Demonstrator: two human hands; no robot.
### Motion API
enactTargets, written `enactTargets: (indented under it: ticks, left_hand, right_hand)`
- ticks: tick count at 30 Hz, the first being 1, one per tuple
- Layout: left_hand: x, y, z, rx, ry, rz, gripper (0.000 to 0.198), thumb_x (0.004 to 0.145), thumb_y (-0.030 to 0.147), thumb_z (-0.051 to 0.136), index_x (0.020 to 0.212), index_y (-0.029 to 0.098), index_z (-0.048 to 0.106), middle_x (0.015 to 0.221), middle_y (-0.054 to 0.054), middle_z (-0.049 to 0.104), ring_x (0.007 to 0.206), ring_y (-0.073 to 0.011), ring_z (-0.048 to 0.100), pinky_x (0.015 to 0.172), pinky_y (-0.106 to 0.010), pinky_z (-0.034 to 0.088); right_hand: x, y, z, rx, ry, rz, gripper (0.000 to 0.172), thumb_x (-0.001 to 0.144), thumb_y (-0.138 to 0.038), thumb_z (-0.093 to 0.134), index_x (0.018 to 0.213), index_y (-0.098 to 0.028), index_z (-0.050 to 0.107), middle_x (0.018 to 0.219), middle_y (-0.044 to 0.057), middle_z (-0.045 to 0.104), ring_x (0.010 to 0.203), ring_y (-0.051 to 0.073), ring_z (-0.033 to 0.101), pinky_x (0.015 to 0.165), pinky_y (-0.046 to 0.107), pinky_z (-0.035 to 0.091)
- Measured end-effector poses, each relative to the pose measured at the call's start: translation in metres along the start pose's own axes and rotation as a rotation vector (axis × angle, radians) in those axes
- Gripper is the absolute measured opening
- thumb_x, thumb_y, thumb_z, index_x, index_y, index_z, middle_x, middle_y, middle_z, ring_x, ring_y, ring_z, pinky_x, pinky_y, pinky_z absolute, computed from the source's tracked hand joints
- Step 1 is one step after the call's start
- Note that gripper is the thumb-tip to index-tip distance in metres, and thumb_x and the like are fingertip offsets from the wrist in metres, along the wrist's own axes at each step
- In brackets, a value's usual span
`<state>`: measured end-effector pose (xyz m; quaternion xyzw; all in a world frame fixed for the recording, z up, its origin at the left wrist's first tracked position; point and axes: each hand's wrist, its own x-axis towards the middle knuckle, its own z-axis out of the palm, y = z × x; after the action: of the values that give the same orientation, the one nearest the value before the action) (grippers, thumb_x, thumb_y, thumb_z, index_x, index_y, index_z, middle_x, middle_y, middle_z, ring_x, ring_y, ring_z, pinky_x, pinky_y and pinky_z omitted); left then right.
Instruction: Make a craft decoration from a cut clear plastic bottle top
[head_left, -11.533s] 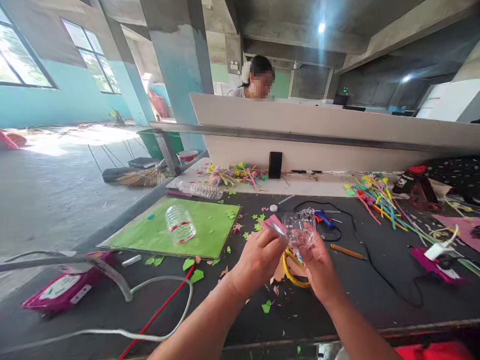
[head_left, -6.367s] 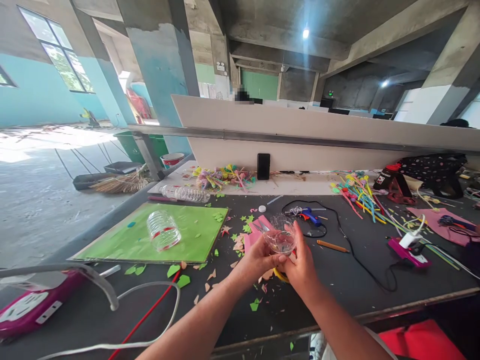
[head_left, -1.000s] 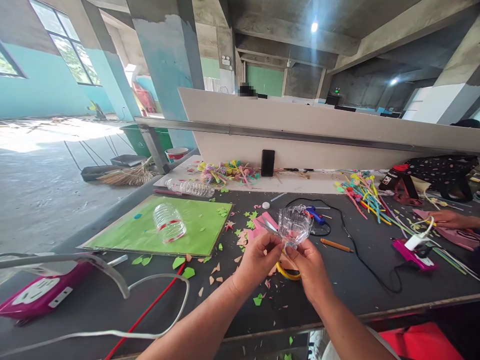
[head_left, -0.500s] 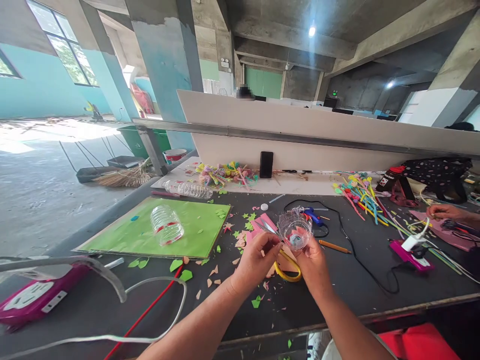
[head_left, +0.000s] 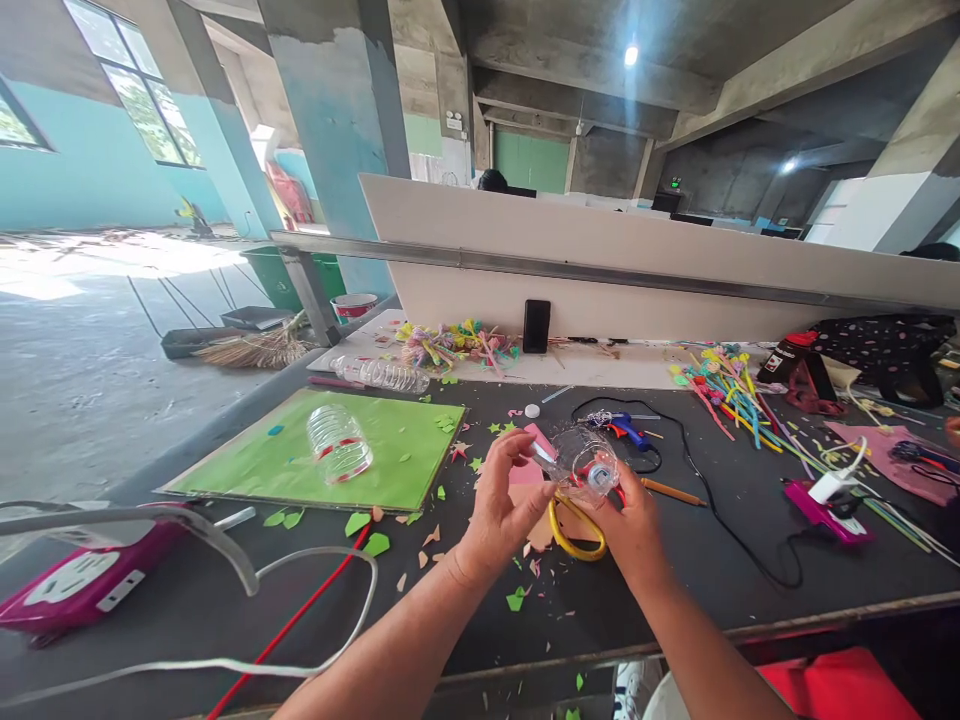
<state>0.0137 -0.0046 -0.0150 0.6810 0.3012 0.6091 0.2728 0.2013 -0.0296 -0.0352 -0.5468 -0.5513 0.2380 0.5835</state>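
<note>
Your right hand grips a cut clear bottle piece above the tabletop.
Your left hand is half open beside it, thumb parted from the fingers; whether it touches the plastic is unclear. Yellow-handled scissors lie below, between your hands, a blue glue gun lies just beyond, and another clear bottle section lies on the green sheet.
</note>
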Motion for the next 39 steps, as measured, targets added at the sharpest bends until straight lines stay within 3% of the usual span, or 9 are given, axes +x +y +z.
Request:
enactTargets:
  ticks: [3,6,11,14,17,19,24,29,39]
  left_hand:
    - [-0.001,-0.001,0.002,-0.063,-0.133,-0.016,0.092,0.074,0.052,0.076,0.149,0.025,0.029,0.150,-0.016,0.035,0.132,-0.0337,0.042,0.108,-0.047,0.035]
    - [-0.001,-0.002,0.005,-0.129,-0.176,-0.063,0.102,0.072,0.053,0.078,0.153,0.026,0.022,0.153,-0.017,0.032,0.134,-0.0344,0.040,0.112,-0.048,0.032]
    - [-0.001,-0.003,0.006,-0.216,-0.156,-0.115,0.090,0.078,0.041,0.077,0.151,0.026,0.028,0.143,-0.014,0.046,0.128,-0.0291,0.048,0.112,-0.044,0.033]
    - [0.001,-0.003,0.003,-0.322,-0.133,-0.148,0.076,0.082,0.047,0.070,0.147,0.024,0.038,0.141,-0.013,0.051,0.127,-0.0291,0.049,0.112,-0.043,0.034]
    - [0.007,-0.003,-0.002,-0.449,-0.013,-0.274,0.049,0.092,0.049,0.055,0.132,0.022,0.057,0.134,-0.011,0.059,0.124,-0.0278,0.053,0.108,-0.042,0.038]
    - [0.012,-0.001,-0.006,-0.499,0.029,-0.392,0.039,0.090,0.043,0.059,0.120,0.020,0.065,0.124,-0.011,0.065,0.119,-0.0267,0.057,0.104,-0.039,0.041]
    - [0.019,0.004,-0.012,-0.414,-0.112,-0.553,0.035,0.073,0.031,0.076,0.105,0.018,0.073,0.106,-0.007,0.072,0.100,-0.0220,0.063,0.089,-0.030,0.046]
    - [0.019,0.001,-0.010,-0.255,-0.100,-0.590,0.025,0.073,0.036,0.075,0.086,0.015,0.075,0.083,-0.005,0.073,0.077,-0.0167,0.062,0.074,-0.027,0.045]
    - [0.020,-0.005,-0.007,-0.302,-0.028,-0.588,0.027,0.070,0.039,0.077,0.081,0.015,0.074,0.075,-0.003,0.071,0.070,-0.0146,0.060,0.069,-0.026,0.044]
  right_hand:
    - [-0.002,-0.003,0.002,-0.133,-0.027,-0.038,0.045,0.079,-0.040,0.072,0.120,-0.024,0.067,0.119,0.011,0.070,0.112,0.033,0.062,0.100,0.049,0.045]
    - [-0.004,-0.004,0.004,-0.123,-0.075,-0.057,0.043,0.081,-0.041,0.070,0.121,-0.025,0.067,0.120,0.010,0.069,0.112,0.032,0.063,0.099,0.047,0.047]
    - [-0.005,-0.010,0.006,-0.108,-0.175,-0.058,0.042,0.080,-0.040,0.071,0.119,-0.026,0.067,0.116,0.009,0.072,0.110,0.033,0.065,0.097,0.046,0.049]
    - [-0.004,-0.015,0.004,-0.057,-0.263,-0.018,0.040,0.081,-0.037,0.069,0.119,-0.025,0.067,0.117,0.008,0.073,0.110,0.032,0.066,0.091,0.042,0.054]
    - [-0.002,-0.017,0.000,-0.043,-0.333,-0.035,0.038,0.079,-0.029,0.067,0.117,-0.024,0.068,0.117,0.007,0.073,0.111,0.031,0.066,0.089,0.040,0.056]
    - [0.000,-0.015,-0.004,-0.101,-0.369,-0.101,0.039,0.078,-0.024,0.067,0.116,-0.025,0.069,0.114,0.007,0.073,0.109,0.030,0.067,0.091,0.041,0.055]
    - [0.005,-0.003,-0.011,-0.302,-0.431,-0.206,0.044,0.076,-0.024,0.071,0.120,-0.027,0.069,0.116,0.007,0.074,0.110,0.032,0.065,0.098,0.049,0.047]
    - [0.005,0.002,-0.011,-0.398,-0.504,-0.206,0.045,0.076,-0.024,0.072,0.121,-0.028,0.069,0.116,0.008,0.074,0.111,0.033,0.064,0.097,0.048,0.046]
    - [0.005,-0.007,-0.014,-0.107,-0.670,-0.066,0.047,0.082,-0.036,0.071,0.128,-0.028,0.066,0.118,0.009,0.072,0.112,0.032,0.064,0.098,0.045,0.048]
